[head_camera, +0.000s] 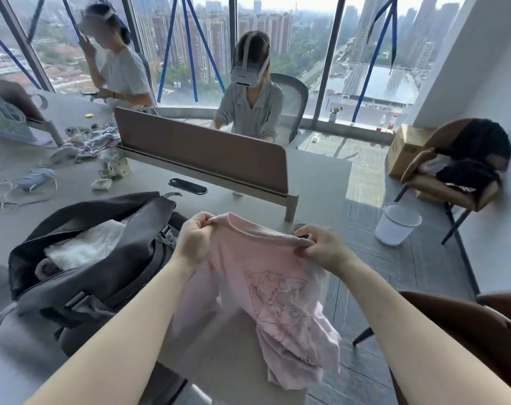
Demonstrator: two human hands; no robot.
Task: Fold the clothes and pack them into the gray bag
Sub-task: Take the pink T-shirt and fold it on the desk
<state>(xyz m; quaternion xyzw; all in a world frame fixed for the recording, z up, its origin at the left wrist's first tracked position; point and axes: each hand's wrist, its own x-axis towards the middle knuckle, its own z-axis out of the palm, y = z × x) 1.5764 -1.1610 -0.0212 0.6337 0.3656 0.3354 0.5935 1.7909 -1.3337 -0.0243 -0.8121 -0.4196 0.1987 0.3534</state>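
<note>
Left hand [193, 238] and right hand [321, 247] pinch pink shirt [273, 290], seemingly at its shoulders.

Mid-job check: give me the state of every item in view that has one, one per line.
pink shirt: unfolded, held up by its collar, hanging over the table edge
left hand: pinching the collar
right hand: pinching the collar
gray bag: unzipped, open, white garment inside
white bin: upright on the floor

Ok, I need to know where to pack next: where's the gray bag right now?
The gray bag lies open on the table at lower left, just left of the left hand holding up the pink shirt.
</note>
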